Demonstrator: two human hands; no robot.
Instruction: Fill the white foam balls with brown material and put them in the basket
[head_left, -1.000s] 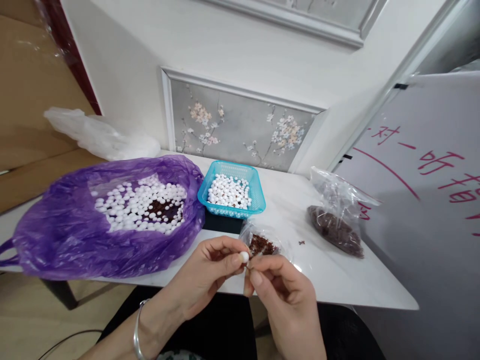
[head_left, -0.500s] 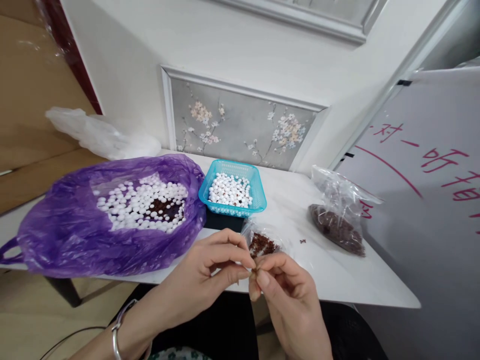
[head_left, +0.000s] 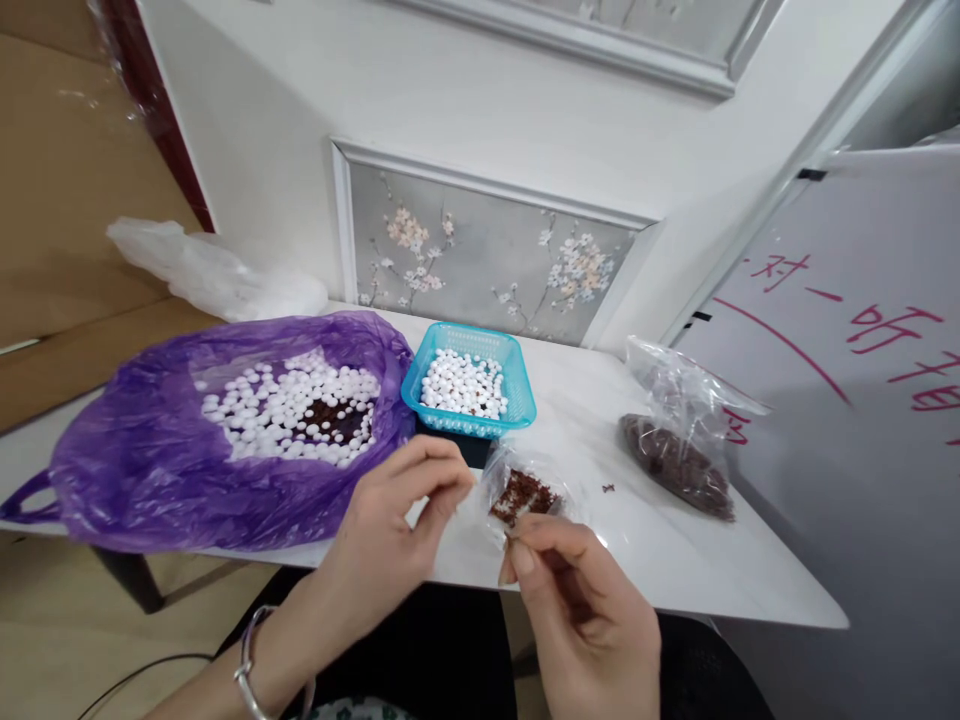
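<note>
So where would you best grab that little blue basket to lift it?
Probably by the basket's two side rims, coming from above. It sits level and open-topped, heaped with white beads, so a level two-sided hold should keep them in. The purple bag crowds its left side.

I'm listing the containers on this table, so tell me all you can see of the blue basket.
The blue basket is a small, rectangular tray of turquoise plastic with perforated mesh walls and a flared rim. It sits level on a dark block on the white table, near the wall, partly filled with small white beads. The purple bag lies close at its left; neither hand touches it.
</note>
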